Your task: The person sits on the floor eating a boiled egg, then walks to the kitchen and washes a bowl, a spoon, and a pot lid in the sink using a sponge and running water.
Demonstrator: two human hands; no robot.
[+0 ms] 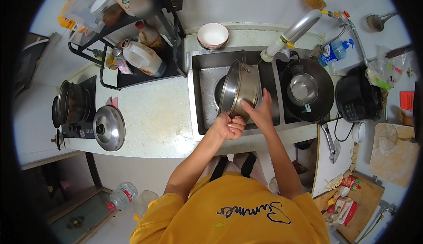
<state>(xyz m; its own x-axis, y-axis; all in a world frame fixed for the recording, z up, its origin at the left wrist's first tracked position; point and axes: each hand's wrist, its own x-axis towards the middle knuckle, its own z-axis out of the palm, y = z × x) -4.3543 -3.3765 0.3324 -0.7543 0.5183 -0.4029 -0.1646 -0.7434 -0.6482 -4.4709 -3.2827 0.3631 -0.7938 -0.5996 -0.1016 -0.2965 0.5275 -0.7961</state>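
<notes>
A stainless steel pot (244, 85) is tilted on its side over the left basin of the sink (205, 118). My left hand (230, 126) is closed on the pot's near edge, where a handle seems to be hidden. My right hand (261, 111) is spread, its thumb at the pot's outer wall; whether it presses there I cannot tell. Behind the pot, partly hidden, a round metal vessel (218, 90) lies in the basin. The faucet (276, 47) reaches over the sink's divider; no water stream shows.
Stacked bowls (213, 35) stand behind the sink. A wok (325, 93) holding a small metal bowl (304, 88) covers the right basin, beside a black rice cooker (357, 95). Leftward are a black rack (148, 82), a domed lid (109, 128) and a pot on the cooktop (74, 101).
</notes>
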